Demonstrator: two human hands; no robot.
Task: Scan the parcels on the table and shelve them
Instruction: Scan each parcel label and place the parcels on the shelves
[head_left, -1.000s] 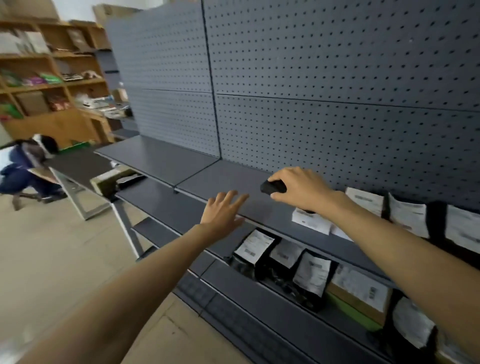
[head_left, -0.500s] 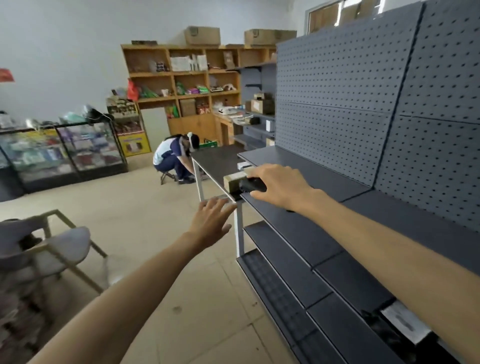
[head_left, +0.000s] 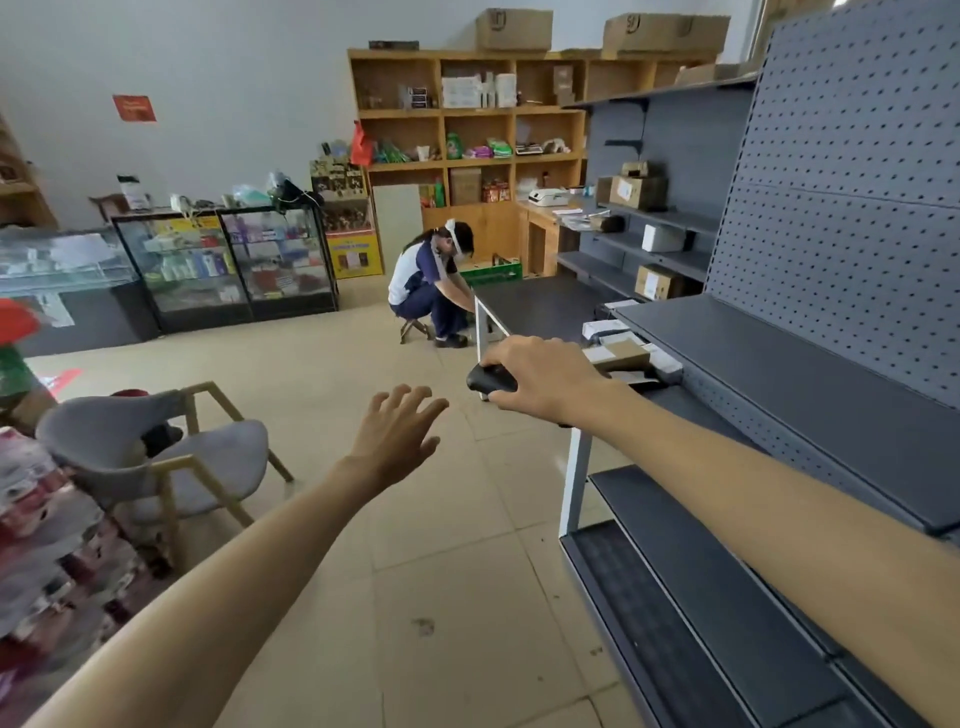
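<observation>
- Parcels (head_left: 621, 354) lie in a small cluster on the near end of the dark table (head_left: 540, 312), close against the end of the grey shelf unit (head_left: 779, 374); a brown box and some white-labelled packets show, and the right hand partly hides them.
- Right hand (head_left: 545, 382) is stretched forward, its fingers curled down around a black scanner (head_left: 488, 378) whose rounded end sticks out to the left of the knuckles.
- Left hand (head_left: 397, 434) is held out lower and to the left over the tiled floor, fingers spread apart and holding nothing.
- Near boards of the grey shelf unit are bare, with a pegboard back rising behind them.
- Beyond the table a person (head_left: 426, 280) crouches on a low stool, bent forward.
- Grey chair (head_left: 156, 447) with wooden legs stands at the left, glass cabinets (head_left: 223, 260) of goods behind it.
- Wooden shelving (head_left: 467, 119) holding boxes fills the far wall.
</observation>
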